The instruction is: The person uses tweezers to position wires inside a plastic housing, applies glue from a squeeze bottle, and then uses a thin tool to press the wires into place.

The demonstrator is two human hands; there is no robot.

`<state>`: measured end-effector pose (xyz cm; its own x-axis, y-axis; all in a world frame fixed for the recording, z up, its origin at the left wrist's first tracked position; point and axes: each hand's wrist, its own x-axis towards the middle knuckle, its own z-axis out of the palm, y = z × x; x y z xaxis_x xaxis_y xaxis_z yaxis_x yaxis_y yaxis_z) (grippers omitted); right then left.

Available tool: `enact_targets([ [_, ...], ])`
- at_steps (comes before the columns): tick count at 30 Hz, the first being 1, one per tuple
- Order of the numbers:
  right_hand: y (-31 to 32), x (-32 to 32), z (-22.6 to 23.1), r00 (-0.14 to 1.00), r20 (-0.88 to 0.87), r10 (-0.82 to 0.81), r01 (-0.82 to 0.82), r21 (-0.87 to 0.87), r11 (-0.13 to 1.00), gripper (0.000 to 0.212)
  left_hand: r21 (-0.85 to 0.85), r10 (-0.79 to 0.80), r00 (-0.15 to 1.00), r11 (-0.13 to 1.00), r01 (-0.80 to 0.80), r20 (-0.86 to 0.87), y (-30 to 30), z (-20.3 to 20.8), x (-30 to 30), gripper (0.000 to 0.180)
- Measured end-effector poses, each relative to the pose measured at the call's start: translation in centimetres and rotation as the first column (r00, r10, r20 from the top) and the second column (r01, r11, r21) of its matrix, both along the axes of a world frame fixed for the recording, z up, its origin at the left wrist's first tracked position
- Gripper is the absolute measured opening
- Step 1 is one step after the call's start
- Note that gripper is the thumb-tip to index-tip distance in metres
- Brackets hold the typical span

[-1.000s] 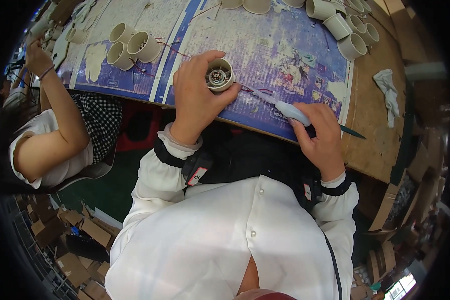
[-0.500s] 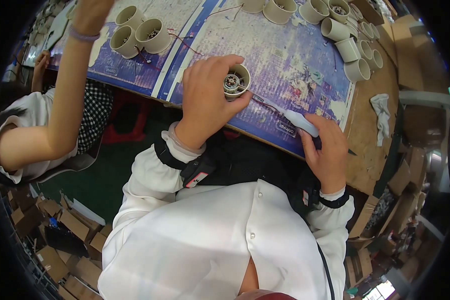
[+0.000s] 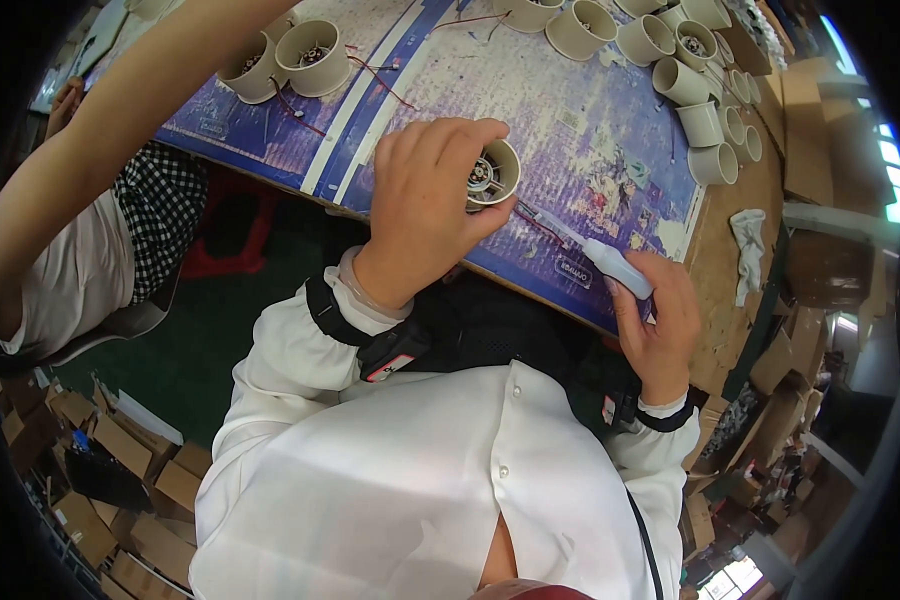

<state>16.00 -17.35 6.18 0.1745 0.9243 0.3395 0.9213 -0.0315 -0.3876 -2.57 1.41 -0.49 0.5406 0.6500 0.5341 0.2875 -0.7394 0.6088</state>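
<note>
My left hand [image 3: 432,205] is wrapped round a cream cylindrical housing [image 3: 508,170], its open end facing up. Inside sits a small round motor [image 3: 482,176] on thin spokes. My right hand [image 3: 662,322] grips a pale bluish tool [image 3: 622,268] with a thick handle, tapering to a slim tip. The tip points at the housing's lower right side. Whether the tool is a screwdriver or a nozzle bottle I cannot tell. A dark red wire [image 3: 545,228] trails from the housing beside the tip.
Similar housings [image 3: 712,164] crowd the table's far right, and others [image 3: 315,58] stand at the far left with loose wires. A white cloth [image 3: 748,250] lies on the right edge. Another person's arm [image 3: 90,160] reaches across at left. Cardboard boxes [image 3: 135,445] fill the floor.
Both hands, with the housing and the tool, appear slightly further right and lower in the view. The other person's arm has swung over the housings at the far left.
</note>
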Motion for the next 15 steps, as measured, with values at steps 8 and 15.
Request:
enact_targets([
  [8,0.03,-0.3,0.02,0.992,-0.099,-0.072,0.067,-0.062,0.996,0.03,-0.009,-0.004,1.0,1.0,0.005,0.02,0.04,-0.14,0.02,0.059],
  [15,0.33,-0.41,0.64,0.996,-0.073,-0.042,0.039,-0.042,0.998,0.029,-0.013,-0.006,1.0,1.0,0.007,0.028,0.07,-0.15,0.01,0.059],
])
